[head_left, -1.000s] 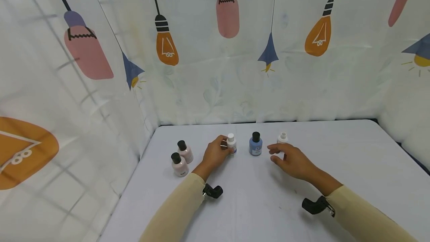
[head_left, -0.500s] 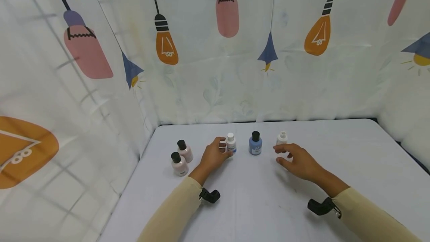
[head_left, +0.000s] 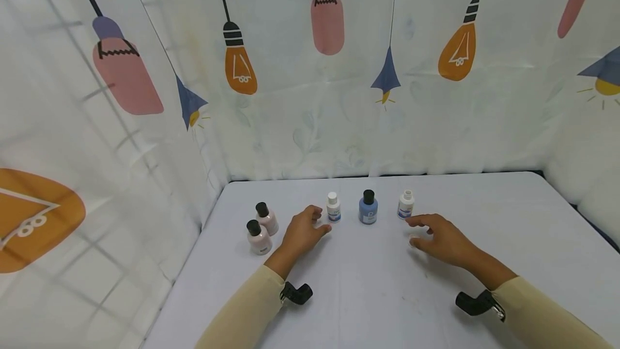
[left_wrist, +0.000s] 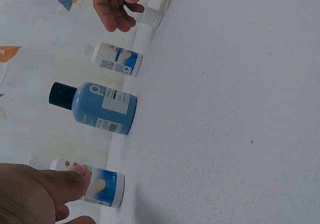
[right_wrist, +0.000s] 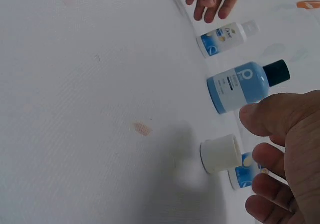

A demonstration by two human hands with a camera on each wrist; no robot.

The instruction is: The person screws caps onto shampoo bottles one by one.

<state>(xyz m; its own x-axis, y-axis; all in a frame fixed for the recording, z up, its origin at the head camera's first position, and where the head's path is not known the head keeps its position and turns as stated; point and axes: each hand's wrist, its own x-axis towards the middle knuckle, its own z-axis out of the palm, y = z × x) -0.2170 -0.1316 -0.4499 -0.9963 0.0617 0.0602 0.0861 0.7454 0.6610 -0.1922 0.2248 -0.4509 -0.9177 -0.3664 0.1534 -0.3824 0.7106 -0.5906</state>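
Observation:
My left hand (head_left: 303,235) is just left of a small white bottle (head_left: 333,209) with a white cap, fingers spread and apart from it. In the left wrist view its thumb overlaps that bottle. A blue bottle (head_left: 368,211) with a black cap stands upright between my hands. Right of it is a second white bottle (head_left: 405,206), its neck uncovered. My right hand (head_left: 443,238) hovers in front of this bottle, fingers loosely bent, holding nothing. A loose white cap (right_wrist: 221,154) rests on the table near the fingers in the right wrist view.
Two pale pink bottles (head_left: 260,237) with black caps stand together at the left of the white table (head_left: 368,295). A printed curtain (head_left: 290,123) hangs along the back and sides. Small marks (right_wrist: 142,129) dot the tablecloth.
My left hand has let go of the capped white bottle and drawn back slightly. My right hand has moved right and nearer to me, uncovering the capless white bottle.

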